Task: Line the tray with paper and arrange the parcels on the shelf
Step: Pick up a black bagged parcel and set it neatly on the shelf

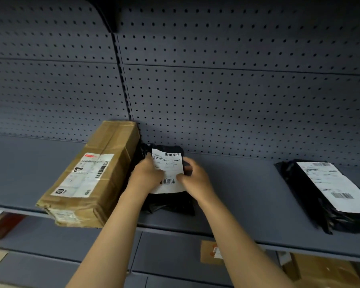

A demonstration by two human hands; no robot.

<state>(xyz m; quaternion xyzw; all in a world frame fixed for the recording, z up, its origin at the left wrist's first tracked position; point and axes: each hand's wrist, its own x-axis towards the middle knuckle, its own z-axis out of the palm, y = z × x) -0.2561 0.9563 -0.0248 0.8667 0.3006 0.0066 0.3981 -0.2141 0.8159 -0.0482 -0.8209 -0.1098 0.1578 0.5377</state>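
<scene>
Parcels sat along the grey shelf: both hands' fingers were closed on a black poly-bag parcel, left hand and right hand pinching its white label. A cardboard box touched its left; another black bag lay well apart, right.

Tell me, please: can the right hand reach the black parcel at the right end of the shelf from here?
Probably yes. The right hand rests on the middle black parcel, and only bare shelf lies between it and the right black parcel. It must first let go.
</scene>
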